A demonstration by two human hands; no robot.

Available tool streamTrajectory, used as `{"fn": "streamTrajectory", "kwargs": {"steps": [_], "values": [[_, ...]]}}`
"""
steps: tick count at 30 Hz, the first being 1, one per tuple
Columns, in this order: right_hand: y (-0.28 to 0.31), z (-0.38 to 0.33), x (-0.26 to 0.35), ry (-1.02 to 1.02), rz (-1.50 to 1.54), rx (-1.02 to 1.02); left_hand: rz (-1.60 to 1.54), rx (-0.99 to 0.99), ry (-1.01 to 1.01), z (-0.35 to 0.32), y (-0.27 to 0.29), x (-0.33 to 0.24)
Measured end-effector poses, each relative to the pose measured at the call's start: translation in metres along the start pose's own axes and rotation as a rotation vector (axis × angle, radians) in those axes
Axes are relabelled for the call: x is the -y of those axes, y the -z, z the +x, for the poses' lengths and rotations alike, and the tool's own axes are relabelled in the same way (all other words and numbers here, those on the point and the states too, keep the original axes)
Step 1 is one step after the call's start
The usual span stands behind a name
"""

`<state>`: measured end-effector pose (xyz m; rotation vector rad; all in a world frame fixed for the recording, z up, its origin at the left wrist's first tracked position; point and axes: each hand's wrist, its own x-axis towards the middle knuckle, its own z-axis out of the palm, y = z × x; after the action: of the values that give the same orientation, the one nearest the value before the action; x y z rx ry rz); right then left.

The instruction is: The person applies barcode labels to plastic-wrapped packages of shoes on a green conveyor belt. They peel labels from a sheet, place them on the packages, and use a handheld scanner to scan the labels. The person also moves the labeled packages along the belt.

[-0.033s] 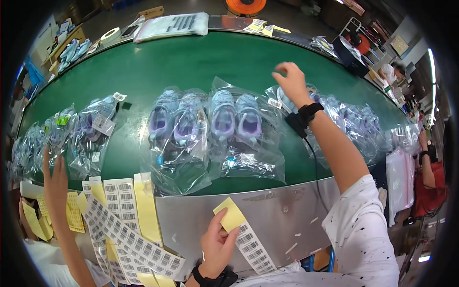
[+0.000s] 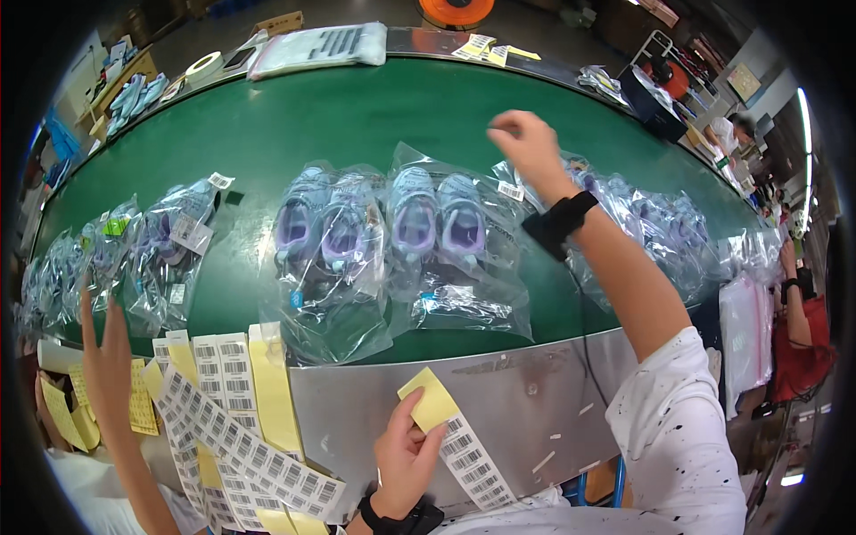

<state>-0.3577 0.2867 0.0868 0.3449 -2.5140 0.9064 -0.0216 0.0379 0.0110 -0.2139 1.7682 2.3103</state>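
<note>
Green conveyor belt (image 2: 357, 125); roll of white tape (image 2: 203, 65) at its far edge; orange reel (image 2: 456, 9) beyond; grey keyboard in plastic (image 2: 323, 45); loose barcode-label sheets (image 2: 223, 357), near left.

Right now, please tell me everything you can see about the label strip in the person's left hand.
The label strip is a long paper band: a plain yellow backing end on top, then white barcode stickers running down to the right. It lies slanted over the grey metal table edge. The left hand pinches its yellow end between thumb and fingers.
</note>
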Motion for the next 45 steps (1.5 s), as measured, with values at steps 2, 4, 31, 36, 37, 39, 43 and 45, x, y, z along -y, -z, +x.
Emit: {"fn": "streamTrajectory", "kwargs": {"steps": [2,4,31,36,37,39,43,45], "values": [[-0.044,-0.018,0.051,0.038,0.269,0.298,-0.004,0.010,-0.005,-0.001,0.002,0.001],[-0.076,-0.059,0.110,0.208,0.035,0.513,-0.001,0.016,-0.017,0.000,0.001,0.001],[-0.178,-0.022,0.120,-0.882,0.895,0.676,-0.082,-0.059,-0.039,-0.001,0.000,-0.010],[-0.256,0.031,0.115,-1.009,1.016,0.267,-0.018,-0.035,-0.034,0.007,-0.005,-0.007],[-0.246,0.033,0.128,-1.040,1.072,0.280,-0.025,-0.040,-0.033,0.005,-0.007,-0.008],[-0.254,0.053,0.124,-1.069,0.975,0.353,-0.032,-0.025,-0.032,0.004,-0.007,-0.012],[-0.243,0.054,0.158,-0.987,0.897,0.352,-0.075,-0.048,-0.003,0.001,-0.004,-0.013],[-0.248,0.072,0.131,-0.796,0.749,0.509,-0.086,0.003,0.009,0.004,-0.011,-0.016]]}}
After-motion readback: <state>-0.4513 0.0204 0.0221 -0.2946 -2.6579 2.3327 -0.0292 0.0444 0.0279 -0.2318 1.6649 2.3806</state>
